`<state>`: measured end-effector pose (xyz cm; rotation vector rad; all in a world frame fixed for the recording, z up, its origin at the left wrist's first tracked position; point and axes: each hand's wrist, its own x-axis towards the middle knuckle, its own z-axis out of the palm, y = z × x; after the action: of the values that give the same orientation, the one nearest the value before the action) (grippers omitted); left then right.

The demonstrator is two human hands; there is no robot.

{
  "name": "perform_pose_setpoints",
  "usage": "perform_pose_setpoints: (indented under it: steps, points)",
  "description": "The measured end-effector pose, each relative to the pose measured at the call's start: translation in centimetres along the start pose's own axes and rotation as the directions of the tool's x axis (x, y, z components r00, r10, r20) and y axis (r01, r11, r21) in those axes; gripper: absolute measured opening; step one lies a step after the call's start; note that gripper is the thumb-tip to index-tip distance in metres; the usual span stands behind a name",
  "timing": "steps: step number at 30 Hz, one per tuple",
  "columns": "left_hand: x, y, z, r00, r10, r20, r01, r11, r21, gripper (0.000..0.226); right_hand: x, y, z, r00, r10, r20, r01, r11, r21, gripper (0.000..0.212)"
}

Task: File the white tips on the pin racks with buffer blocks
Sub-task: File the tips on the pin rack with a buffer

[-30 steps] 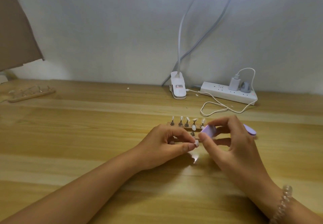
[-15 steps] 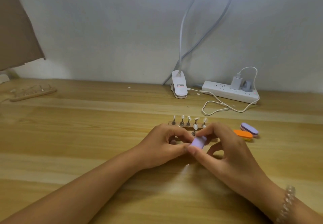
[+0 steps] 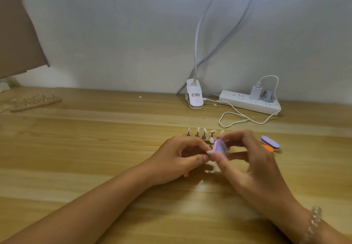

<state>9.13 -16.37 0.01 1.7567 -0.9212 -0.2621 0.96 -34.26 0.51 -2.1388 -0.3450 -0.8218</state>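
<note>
The light wooden tabletop [image 3: 95, 148] carries a small wooden pin rack of white tips [image 3: 198, 134] near its middle and a second pale wooden pin rack [image 3: 35, 102] at the far back left. Right of the middle rack lie a purple oval buffer block [image 3: 270, 142] and an orange buffer block [image 3: 268, 148], touching. By the wall sit a white lamp clip [image 3: 194, 97], a white power strip [image 3: 247, 103] and a looped white cable [image 3: 234, 119].

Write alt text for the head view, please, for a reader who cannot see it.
A person's right hand holds a purple buffer block against a white tip pinched in the left hand. Just behind stands a pin rack of more tips; two spare blocks lie to its right.
</note>
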Motion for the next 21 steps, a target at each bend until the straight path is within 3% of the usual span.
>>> perform_pose_setpoints:
  steps: [2, 5, 9, 13, 18, 21]
  points:
    - [0.06, -0.11, 0.03, 1.0, 0.006, -0.005, -0.006, 1.0, 0.018, 0.015, -0.18, -0.16, 0.32, 0.994, -0.068, 0.08, 0.072, 0.997, -0.039, 0.025]
    - [0.07, -0.01, 0.06, 1.0, 0.012, -0.008, -0.012, 0.999, 0.038, 0.01, 0.14, 0.04, -0.2, 0.999, -0.012, 0.034, 0.014, 0.997, -0.075, 0.031]
    - [0.07, 0.12, 0.09, 0.999, 0.034, 0.008, -0.034, 0.995, 0.093, 0.019, -0.18, -0.36, 0.41, 0.985, -0.142, 0.102, 0.154, 0.98, -0.129, 0.03]
    - [0.17, 0.14, 0.11, 0.999, 0.029, 0.013, -0.031, 0.98, 0.197, 0.016, 0.15, 0.06, -0.02, 0.998, -0.035, 0.061, 0.041, 0.994, -0.103, 0.032]
    - [0.07, 0.11, 0.1, 0.998, 0.043, 0.049, -0.053, 0.971, 0.233, 0.018, -0.02, -0.35, 0.41, 0.985, -0.118, 0.128, 0.135, 0.983, -0.128, 0.033]
    - [0.16, -0.04, 0.2, 0.999, 0.038, 0.033, -0.045, 0.964, 0.261, 0.014, 0.19, 0.08, -0.12, 0.998, 0.01, 0.058, -0.005, 0.997, -0.082, 0.03]
